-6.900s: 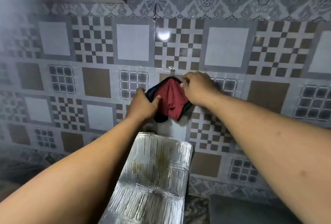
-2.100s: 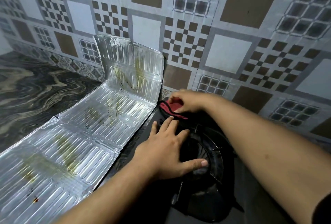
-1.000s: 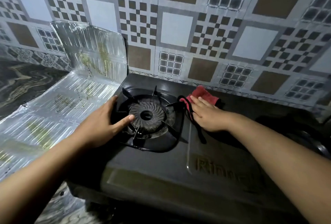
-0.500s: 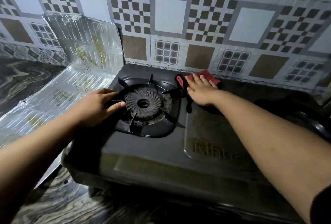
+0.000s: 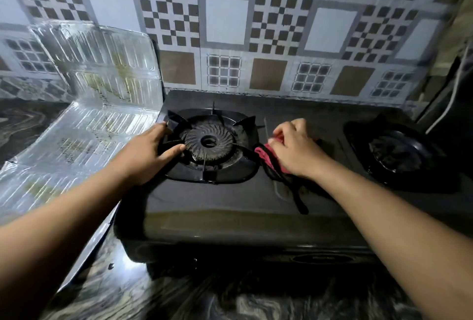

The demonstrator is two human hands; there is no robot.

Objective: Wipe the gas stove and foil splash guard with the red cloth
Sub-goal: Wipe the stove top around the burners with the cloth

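We see the right hand (image 5: 294,150) pressing the crumpled red cloth with dark trim (image 5: 266,157) flat on the middle strip of the black two-burner gas stove (image 5: 230,207), its grip closed over the cloth. The left hand (image 5: 147,155) rests with fingers spread on the pan support of the left burner (image 5: 208,141), holding nothing. The ribbed silver foil splash guard (image 5: 102,104) lies beyond the stove's left edge, so we judge the cloth must travel leftward past the burner to reach it.
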